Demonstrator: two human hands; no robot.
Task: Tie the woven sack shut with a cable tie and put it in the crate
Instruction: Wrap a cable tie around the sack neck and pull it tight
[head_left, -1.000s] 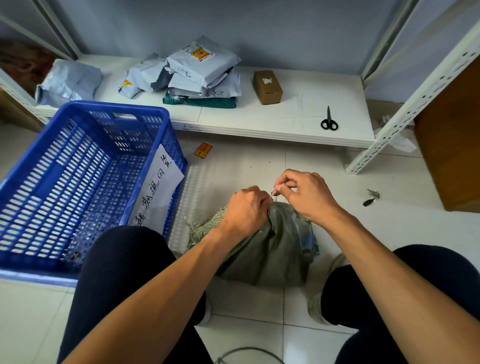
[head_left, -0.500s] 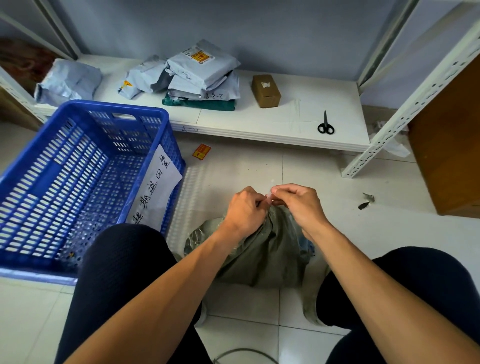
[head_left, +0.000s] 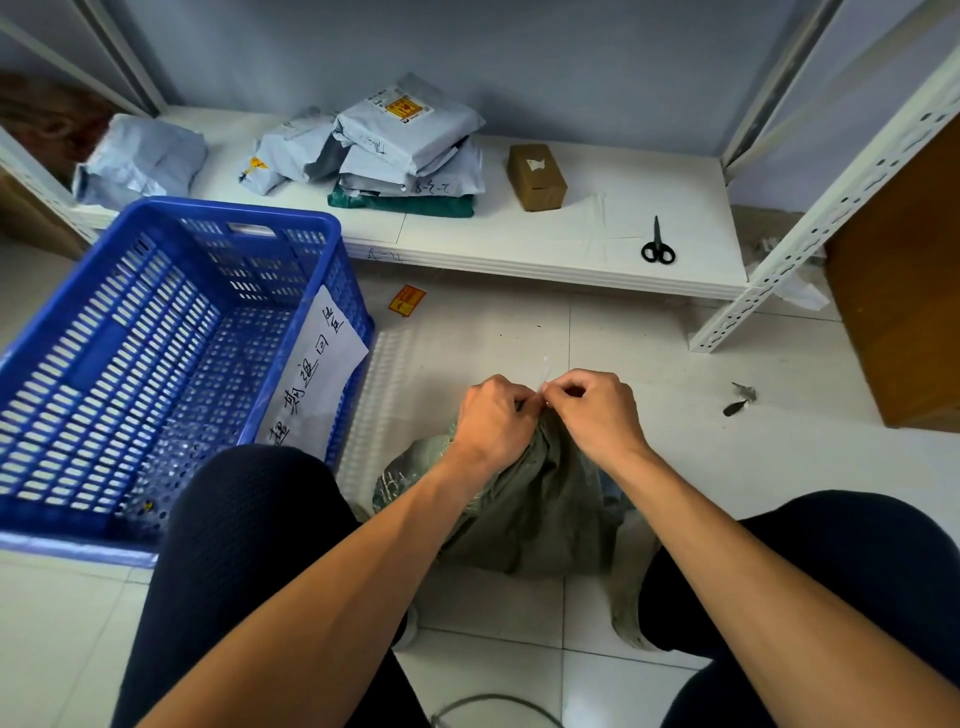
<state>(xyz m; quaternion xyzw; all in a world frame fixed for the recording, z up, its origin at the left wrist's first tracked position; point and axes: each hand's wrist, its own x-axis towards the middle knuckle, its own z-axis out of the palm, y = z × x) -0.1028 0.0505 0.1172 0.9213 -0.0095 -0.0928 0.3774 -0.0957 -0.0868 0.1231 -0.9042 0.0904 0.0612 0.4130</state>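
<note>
blue crate (head_left: 280, 214) holds a written sheet (head_left: 317, 364); on tiled floor (head_left: 685, 452), left hand (head_left: 491, 421) and right hand (head_left: 597, 410) pinch the cable tie (head_left: 545, 371) atop the sack (head_left: 540, 499).

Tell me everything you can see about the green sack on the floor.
The sack is dull olive-green, woven-looking and creased, slumped on the white tiled floor beside the blue crate. Its neck is gathered at the top, where the left hand grips it and the right hand pinches a thin pale cable tie.

Grey parcels (head_left: 410, 140) lay stacked at the shelf's (head_left: 519, 244) back edge, a cardboard box (head_left: 536, 176) beside them, scissors (head_left: 657, 244) near its front-right corner.
</note>
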